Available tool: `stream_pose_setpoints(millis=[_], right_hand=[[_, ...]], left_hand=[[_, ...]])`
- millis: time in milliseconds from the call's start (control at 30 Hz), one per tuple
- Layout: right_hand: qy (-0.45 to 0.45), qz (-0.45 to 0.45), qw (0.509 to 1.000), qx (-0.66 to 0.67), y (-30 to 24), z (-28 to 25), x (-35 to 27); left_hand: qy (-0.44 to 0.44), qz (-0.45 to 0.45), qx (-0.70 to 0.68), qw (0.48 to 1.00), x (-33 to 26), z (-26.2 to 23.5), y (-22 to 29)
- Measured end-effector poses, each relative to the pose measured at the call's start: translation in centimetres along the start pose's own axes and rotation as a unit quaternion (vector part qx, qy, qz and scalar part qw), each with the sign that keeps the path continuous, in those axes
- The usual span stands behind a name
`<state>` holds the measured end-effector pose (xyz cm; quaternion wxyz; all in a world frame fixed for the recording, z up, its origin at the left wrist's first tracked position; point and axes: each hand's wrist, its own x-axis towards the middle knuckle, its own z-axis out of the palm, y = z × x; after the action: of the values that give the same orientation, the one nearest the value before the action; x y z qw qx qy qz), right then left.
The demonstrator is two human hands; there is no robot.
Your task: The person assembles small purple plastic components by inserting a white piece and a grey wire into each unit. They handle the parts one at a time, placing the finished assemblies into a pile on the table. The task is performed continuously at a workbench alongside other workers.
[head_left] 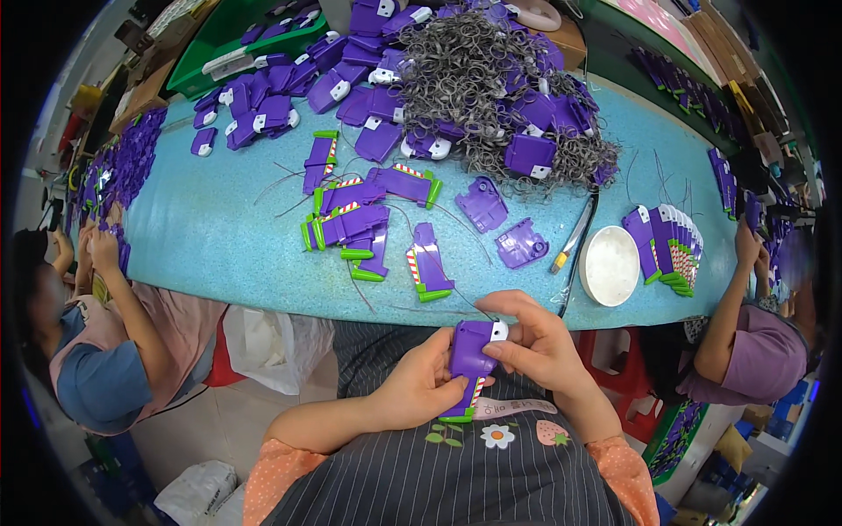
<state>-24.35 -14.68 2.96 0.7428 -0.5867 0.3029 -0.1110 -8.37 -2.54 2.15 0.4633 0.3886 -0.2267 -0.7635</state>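
Note:
In front of my apron I hold a purple plastic toy wing (470, 352) upright. It has a white corner with a dark dot at the top, and a red-and-white striped, green-edged piece at the bottom. My left hand (410, 384) grips its left side, thumb across the lower part. My right hand (537, 344) pinches the white corner between thumb and fingers. A thin dark wire (465, 298) runs up and left from near that corner. Just beyond on the table lies a striped wing piece (428, 261), beside a loose cluster of similar striped wing pieces (355, 223).
A heap of curled grey wires (474, 83) covers purple shells at the back. Two purple half-shells (522, 244), a utility knife (570, 238) and a white bowl (610, 266) lie to the right, with fanned finished-looking wings (671, 245). Co-workers sit at the left (114, 351) and right (745, 342).

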Motion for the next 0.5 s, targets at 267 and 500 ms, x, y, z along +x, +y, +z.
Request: stream_pose_setpoints(millis=[267, 500], right_hand=[[0.023, -0.002, 0.999, 0.039, -0.6, 0.3, 0.6], [0.124, -0.012, 0.987, 0.1, -0.7, 1.0, -0.4]], left_hand=[[-0.019, 0.029, 0.023, 0.999, -0.1, -0.4, 0.6], [-0.006, 0.047, 0.112, 0.993, 0.4, -0.6, 1.1]])
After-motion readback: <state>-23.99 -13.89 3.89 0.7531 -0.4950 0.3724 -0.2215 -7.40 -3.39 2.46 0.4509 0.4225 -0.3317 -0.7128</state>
